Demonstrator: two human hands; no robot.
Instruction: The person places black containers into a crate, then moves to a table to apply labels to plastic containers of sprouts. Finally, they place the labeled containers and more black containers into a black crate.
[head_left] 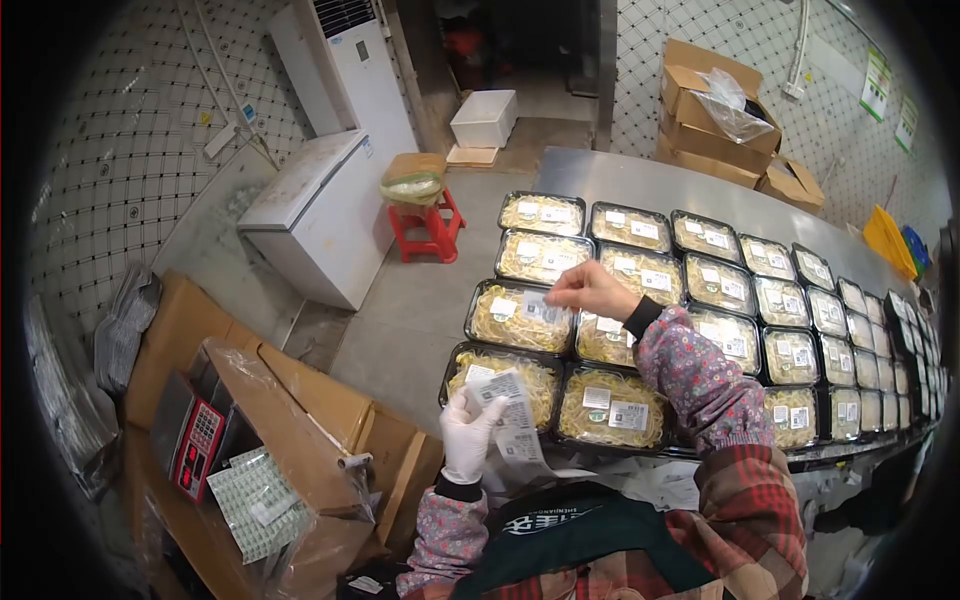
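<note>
My left hand [468,437], in a white glove, is closed on a strip of printed labels [518,430] that curls down toward my apron. Behind the strip lies the nearest left tray of bean sprouts [545,375], partly covered by it. My bare right hand [597,291] pinches a single label [541,307] over the right side of the film-wrapped tray of bean sprouts [493,326] one row farther back. That tray bears a white sticker on its left. To the right of my left hand, another sprout tray [630,416] carries two stickers.
Rows of wrapped trays [790,300] stretch right along the metal table [600,172]. Cardboard boxes [715,110] sit at its back. On my left are an open carton [290,400] and a red-panelled scale [200,445]. A red stool [428,235] and white chest freezer [320,215] stand beyond.
</note>
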